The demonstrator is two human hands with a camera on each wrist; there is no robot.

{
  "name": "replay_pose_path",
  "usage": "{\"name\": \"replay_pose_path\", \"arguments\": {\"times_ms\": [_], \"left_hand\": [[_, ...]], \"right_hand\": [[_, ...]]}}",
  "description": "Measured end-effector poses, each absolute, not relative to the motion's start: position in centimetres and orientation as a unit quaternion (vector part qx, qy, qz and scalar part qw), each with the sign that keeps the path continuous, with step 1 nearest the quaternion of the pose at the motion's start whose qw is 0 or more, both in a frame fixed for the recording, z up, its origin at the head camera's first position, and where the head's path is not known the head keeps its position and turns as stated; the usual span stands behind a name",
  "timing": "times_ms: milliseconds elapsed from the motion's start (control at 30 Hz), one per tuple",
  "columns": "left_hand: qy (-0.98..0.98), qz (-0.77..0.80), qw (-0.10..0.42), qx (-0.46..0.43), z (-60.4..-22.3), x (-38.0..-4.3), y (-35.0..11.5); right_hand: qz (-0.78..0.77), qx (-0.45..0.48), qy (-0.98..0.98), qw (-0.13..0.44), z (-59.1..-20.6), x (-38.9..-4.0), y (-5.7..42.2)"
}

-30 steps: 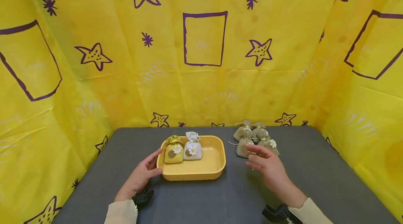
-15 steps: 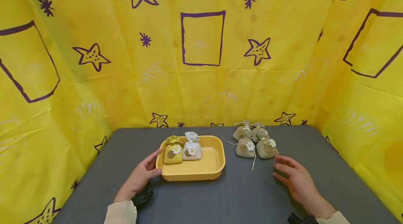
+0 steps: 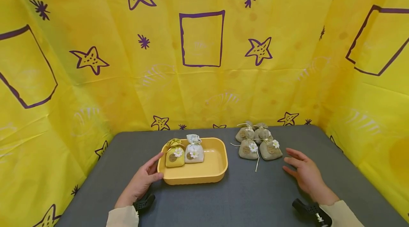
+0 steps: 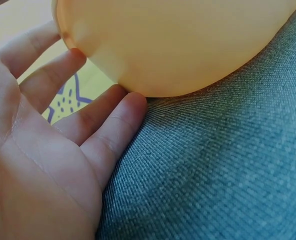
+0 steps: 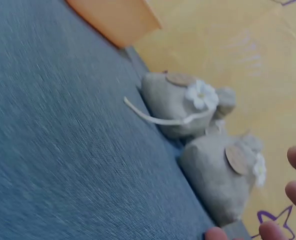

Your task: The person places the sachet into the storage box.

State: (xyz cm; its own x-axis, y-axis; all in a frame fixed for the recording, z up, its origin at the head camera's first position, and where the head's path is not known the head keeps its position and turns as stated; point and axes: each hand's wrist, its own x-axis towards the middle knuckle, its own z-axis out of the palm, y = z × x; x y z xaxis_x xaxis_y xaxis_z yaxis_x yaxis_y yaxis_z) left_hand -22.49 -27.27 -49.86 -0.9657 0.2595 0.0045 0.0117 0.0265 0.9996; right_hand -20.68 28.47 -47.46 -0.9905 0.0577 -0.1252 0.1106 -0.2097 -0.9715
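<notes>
My left hand rests its fingertips and thumb against the left end of a yellow tray. In the left wrist view the fingers are fairly straight where they touch the tray wall. Inside the tray, at its left, a yellow drawstring sachet and a white sachet stand side by side, each with a white flower and a round tag. My right hand hovers with spread fingers, holding nothing, just right of a grey-brown sachet. Its neighbour, another grey-brown sachet, trails a pale cord.
Two more grey-brown sachets sit behind the front pair, partly hidden. A dark grey cloth covers the table. Yellow curtains printed with purple stars enclose the back and sides.
My right hand has moved right, away from in front of the grey-brown sachets, to beside them. My left hand stays at the tray. The head view has shifted slightly.
</notes>
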Motion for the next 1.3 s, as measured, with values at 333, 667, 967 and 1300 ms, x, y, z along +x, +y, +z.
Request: {"name": "replay_pose_path", "arguments": {"times_ms": [333, 667, 967, 1300], "left_hand": [[0.711, 0.691, 0.091, 0.091, -49.9, -22.6, -27.3], [0.708, 0.694, 0.096, 0.087, -49.8, -22.6, -27.2], [0.712, 0.691, 0.092, 0.088, -49.9, -22.6, -27.2], [0.712, 0.690, 0.092, 0.093, -49.9, -22.5, -27.2]], "right_hand": [[-0.748, 0.029, 0.663, 0.014, -47.7, -22.7, 29.3], [-0.693, -0.011, 0.721, 0.022, -48.1, -25.3, 29.3], [-0.637, -0.052, 0.768, 0.034, -49.3, -27.2, 30.1], [-0.494, -0.110, 0.862, -0.022, -49.5, -28.0, 29.8]]}}
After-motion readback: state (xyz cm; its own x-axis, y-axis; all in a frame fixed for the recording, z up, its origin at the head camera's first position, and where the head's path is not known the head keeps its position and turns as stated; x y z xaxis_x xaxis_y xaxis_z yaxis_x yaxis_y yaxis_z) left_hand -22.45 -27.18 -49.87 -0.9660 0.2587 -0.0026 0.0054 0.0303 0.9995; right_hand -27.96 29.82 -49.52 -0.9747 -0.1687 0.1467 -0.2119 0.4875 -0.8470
